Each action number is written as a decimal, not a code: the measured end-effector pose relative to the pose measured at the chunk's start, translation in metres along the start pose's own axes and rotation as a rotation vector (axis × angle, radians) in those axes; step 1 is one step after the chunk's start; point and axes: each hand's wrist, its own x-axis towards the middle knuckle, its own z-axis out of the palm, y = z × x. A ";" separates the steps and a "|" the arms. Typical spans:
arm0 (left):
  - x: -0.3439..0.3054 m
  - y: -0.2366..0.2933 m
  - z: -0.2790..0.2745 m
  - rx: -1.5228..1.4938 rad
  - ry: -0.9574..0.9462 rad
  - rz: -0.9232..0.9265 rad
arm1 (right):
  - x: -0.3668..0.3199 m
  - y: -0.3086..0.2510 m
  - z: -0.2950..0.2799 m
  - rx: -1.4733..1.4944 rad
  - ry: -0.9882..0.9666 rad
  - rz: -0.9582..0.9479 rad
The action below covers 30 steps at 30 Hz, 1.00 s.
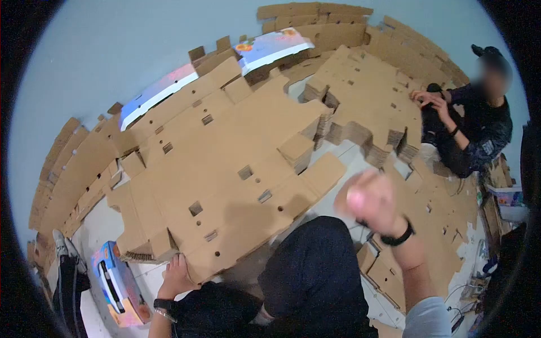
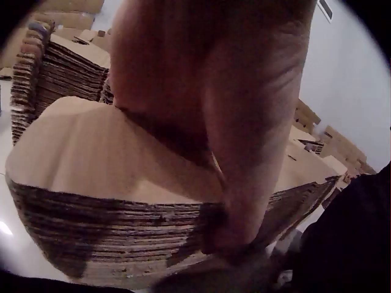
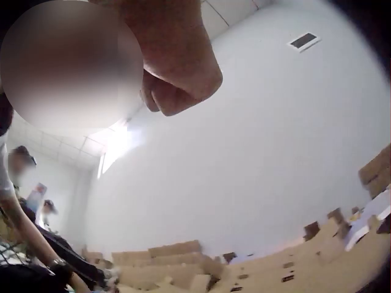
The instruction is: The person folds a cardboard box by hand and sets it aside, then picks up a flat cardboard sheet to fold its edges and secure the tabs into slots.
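A thick stack of flat cardboard sheets (image 1: 225, 146), cut with square slots and round holes, lies in front of me. My left hand (image 1: 176, 276) grips its near left corner. In the left wrist view the thumb (image 2: 235, 226) bends down over the layered side of the stack (image 2: 110, 226), while the other fingers are mostly hidden behind the hand. My right hand (image 1: 369, 197) is raised above the stack's right end, blurred. In the right wrist view this right hand (image 3: 177, 79) has curled fingers, and nothing shows in it.
A printed box with a handle (image 1: 118, 284) stands on the floor at left. More cardboard stacks (image 1: 360, 84) lie at the far right, where another person (image 1: 473, 118) sits. Cardboard pieces (image 1: 73, 174) lean along the wall. My raised knee (image 1: 315, 270) is close to the near edge.
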 end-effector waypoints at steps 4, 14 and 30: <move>0.001 0.000 0.004 -0.015 0.019 -0.014 | -0.009 -0.029 0.066 0.597 -0.144 -0.138; -0.003 -0.012 0.019 -0.054 0.103 0.017 | 0.000 0.056 0.246 0.586 0.050 0.415; -0.003 0.005 0.012 0.061 0.190 -0.075 | 0.011 0.117 0.286 0.493 0.051 0.469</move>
